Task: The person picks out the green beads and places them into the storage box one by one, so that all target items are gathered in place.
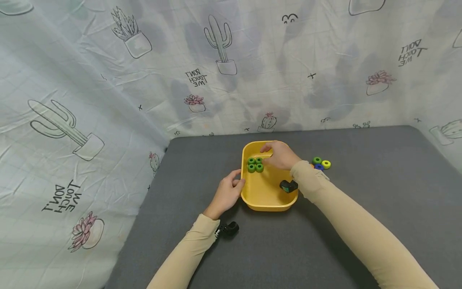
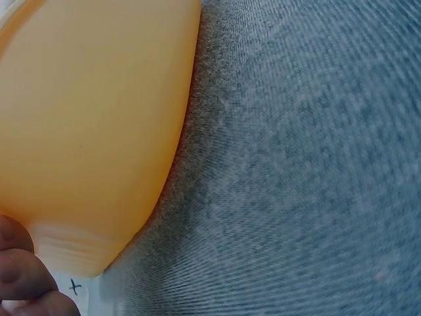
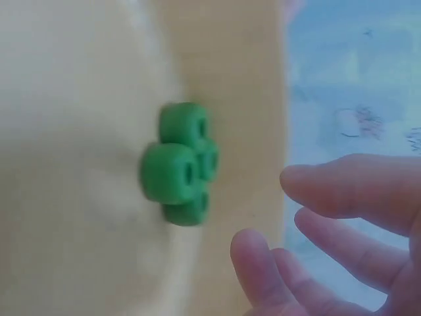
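A yellow tray (image 1: 267, 192) sits on a gray table (image 1: 202, 160); inside it, towards the far left, four green rings (image 3: 170, 172) stand close together, two by two; the person's right hand (image 1: 283, 155) is over the tray, just to the right of these rings, its thumb and fingers apart; the left hand (image 1: 227, 190) rests against the outside of the tray's left wall, its fingers touching it without wrapping round it; right of the tray, beside the right sleeve (image 1: 314, 180), lie a green ring (image 1: 314, 161), a yellow ring (image 1: 326, 164) and a partly hidden blue ring (image 1: 318, 167)
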The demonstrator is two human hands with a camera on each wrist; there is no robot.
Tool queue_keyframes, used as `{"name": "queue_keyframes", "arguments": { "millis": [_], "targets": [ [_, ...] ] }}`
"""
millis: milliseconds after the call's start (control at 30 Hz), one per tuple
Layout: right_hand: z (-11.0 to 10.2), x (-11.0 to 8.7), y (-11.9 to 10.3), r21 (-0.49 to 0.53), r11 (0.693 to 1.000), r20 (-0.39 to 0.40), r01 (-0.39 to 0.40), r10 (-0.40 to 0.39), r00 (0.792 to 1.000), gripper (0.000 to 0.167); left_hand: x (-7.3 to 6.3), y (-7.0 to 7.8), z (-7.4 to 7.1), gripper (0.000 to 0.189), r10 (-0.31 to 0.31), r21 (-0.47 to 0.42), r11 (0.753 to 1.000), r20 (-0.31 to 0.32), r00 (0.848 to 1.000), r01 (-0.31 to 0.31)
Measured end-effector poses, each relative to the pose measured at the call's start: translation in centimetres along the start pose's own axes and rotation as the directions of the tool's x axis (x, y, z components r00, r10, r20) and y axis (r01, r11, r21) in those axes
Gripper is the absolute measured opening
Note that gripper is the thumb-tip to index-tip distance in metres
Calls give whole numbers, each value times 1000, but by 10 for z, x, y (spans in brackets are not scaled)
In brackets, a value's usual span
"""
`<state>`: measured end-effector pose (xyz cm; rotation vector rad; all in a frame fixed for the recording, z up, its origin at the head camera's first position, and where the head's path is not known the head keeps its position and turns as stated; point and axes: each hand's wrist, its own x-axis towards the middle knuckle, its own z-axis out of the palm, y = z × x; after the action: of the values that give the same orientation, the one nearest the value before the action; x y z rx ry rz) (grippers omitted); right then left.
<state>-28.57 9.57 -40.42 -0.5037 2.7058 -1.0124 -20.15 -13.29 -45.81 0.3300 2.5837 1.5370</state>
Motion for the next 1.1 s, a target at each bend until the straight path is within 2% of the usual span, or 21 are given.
{"name": "queue_keyframes", "arguments": {
  "millis": [167,367,700,1100],
  "targets": [
    [-12,-13,-3,35,999,-27,7,-6,1000,42,0,1,0,46,3,8,1000,-1,1000,-3],
    [-16,-27,-2,68,998,-38,19,-17,999,43,0,1,-1,47,-7,4,1000,2,1000,7],
    [-23,-57,-4,119,988,-93,95,-84,992,39,-1,0,-1,46,0,-6,1000,4,1000,0],
    [-35,-100,12,161,983,-140,90,-68,988,37,0,-4,0,48,9,-6,1000,11,1000,-9]
  ]
}}
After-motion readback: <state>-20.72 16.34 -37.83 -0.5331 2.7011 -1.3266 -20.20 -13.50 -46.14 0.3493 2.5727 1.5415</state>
